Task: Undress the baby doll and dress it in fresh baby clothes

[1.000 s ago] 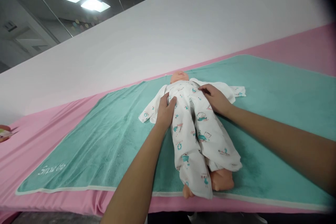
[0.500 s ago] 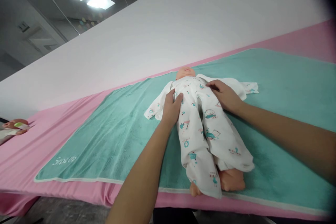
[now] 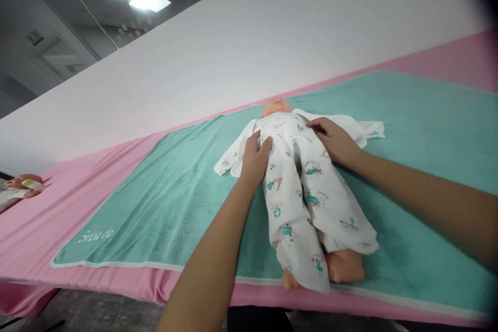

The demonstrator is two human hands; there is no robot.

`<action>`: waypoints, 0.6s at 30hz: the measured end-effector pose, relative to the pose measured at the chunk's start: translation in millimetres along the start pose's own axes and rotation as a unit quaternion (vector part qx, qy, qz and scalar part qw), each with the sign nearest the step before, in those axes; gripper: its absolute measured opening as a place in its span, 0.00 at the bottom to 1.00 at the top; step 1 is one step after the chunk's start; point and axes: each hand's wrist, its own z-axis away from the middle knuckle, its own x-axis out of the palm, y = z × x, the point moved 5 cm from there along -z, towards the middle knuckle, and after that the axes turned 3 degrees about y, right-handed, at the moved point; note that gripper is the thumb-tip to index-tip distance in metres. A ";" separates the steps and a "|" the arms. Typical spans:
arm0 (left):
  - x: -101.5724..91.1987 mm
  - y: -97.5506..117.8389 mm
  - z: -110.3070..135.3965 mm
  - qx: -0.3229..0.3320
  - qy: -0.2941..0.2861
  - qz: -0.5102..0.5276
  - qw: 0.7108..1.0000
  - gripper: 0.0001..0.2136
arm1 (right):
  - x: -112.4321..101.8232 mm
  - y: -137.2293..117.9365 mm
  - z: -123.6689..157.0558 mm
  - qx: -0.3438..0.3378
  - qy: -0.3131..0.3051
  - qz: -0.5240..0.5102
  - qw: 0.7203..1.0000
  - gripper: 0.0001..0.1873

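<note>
A long table under a smooth pink fitted sheet point(image 3: 50, 223) carries a large teal terry towel point(image 3: 155, 207) with a pale border, spread across it, and a baby doll in a white printed sleepsuit point(image 3: 307, 202) on top. A small pinkish object point(image 3: 19, 184), hard to make out, lies at the far left.

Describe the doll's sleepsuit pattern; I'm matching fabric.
The sleepsuit is white with teal and pink cartoon prints; head view.

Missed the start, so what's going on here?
A person has both bare hands on a white printed baby sleepsuit on a baby doll, which lies on its back on a teal towel over a pink sheet. The left hand and right hand rest on either side of the suit's middle. The doll's feet stick out past the suit's legs, and the sleeves lie spread out.
</note>
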 end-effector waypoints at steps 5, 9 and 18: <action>0.1 -1.3 -0.3 0.010 -0.001 -0.002 1.000 0.23 | -0.3 0.3 -0.1 0.000 0.001 -0.004 1.000 0.12; 0.4 -1.6 -0.7 0.014 -0.002 0.000 1.000 0.22 | -0.1 1.5 -0.1 -0.008 0.003 -0.007 1.000 0.12; -0.1 -0.5 -0.6 0.011 -0.001 -0.003 1.000 0.24 | -0.5 -0.3 0.2 -0.002 0.003 -0.002 1.000 0.11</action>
